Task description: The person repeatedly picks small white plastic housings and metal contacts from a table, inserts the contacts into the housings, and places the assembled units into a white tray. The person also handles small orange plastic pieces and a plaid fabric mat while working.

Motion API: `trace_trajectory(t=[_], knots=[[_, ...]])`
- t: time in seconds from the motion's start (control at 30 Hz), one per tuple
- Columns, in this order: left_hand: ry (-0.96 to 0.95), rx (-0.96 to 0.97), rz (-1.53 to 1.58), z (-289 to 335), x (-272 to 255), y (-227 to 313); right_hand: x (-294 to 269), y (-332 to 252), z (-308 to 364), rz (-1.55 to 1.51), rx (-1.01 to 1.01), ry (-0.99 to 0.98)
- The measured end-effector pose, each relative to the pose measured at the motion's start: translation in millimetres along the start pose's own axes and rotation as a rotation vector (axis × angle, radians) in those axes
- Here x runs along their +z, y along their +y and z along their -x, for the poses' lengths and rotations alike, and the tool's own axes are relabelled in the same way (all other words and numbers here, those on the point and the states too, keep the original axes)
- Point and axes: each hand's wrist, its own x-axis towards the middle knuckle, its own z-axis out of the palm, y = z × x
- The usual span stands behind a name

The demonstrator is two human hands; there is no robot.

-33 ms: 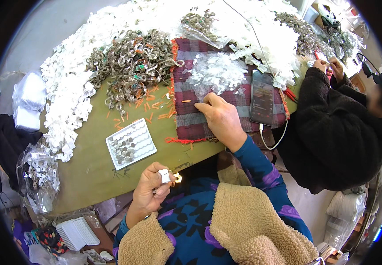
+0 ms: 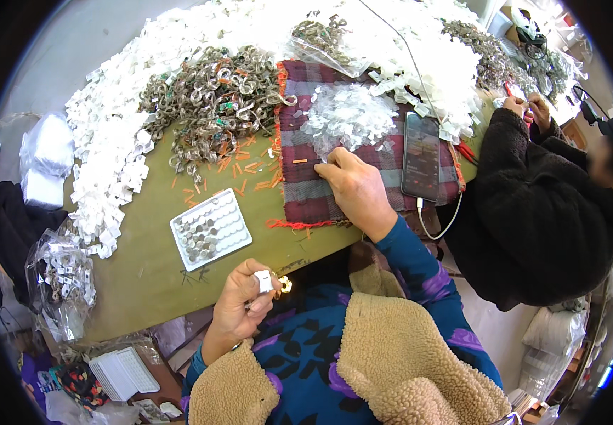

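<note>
My left hand (image 2: 237, 304) is closed round a small white plastic piece (image 2: 264, 281), held above my lap at the table's near edge. A shiny, yellowish looped part (image 2: 285, 284) sticks out beside it. My right hand (image 2: 356, 188) rests on a plaid cloth (image 2: 306, 195), its fingers curled together at the near edge of a heap of small clear plastic pieces (image 2: 349, 117). Whatever is between those fingertips is hidden. A thin orange strip (image 2: 299, 161) lies on the cloth, left of the thumb. Left of the cloth sits a white tray (image 2: 239, 237) with round silvery discs in its hollows.
Coiled cables (image 2: 214, 106) are heaped behind the tray, with orange strips (image 2: 250, 168) scattered in front. White plastic pieces (image 2: 108, 170) cover the table's left and back. A phone (image 2: 420, 156) with a white cord lies on the cloth. To the right, a person in a dark coat (image 2: 533, 212) works.
</note>
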Motion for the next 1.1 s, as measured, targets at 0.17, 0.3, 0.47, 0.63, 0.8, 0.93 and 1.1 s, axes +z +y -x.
trace_trajectory(t=[0.17, 0.3, 0.47, 0.63, 0.8, 0.93, 1.1], knots=[[-0.025, -0.018, -0.062, 1.8, -4.9, 1.2, 2.6, 4.8, -5.6, 0.009, -0.019, -0.066], [0.003, -0.008, -0.023, 8.6, -7.9, 1.1, -5.9, 5.9, -6.5, -0.225, 0.095, -0.017], [-0.008, 0.022, 0.017, 16.9, -12.6, 2.2, -7.8, 1.7, -1.3, -0.202, 0.168, 0.054], [0.005, 0.005, -0.001, 18.1, -12.7, 0.4, 0.6, -10.0, 2.1, -0.125, 0.137, 0.053], [-0.011, 0.019, 0.0, 16.0, -12.4, -0.8, -6.3, -12.6, 8.8, -0.31, 0.307, 0.105], [-0.006, 0.015, -0.012, 12.1, -11.9, -0.9, -6.9, -10.2, 9.1, -0.333, 0.272, 0.133], [-0.001, 0.03, 0.011, 11.8, -10.9, -0.5, 1.4, -9.2, 2.1, -0.232, 0.206, 0.078]])
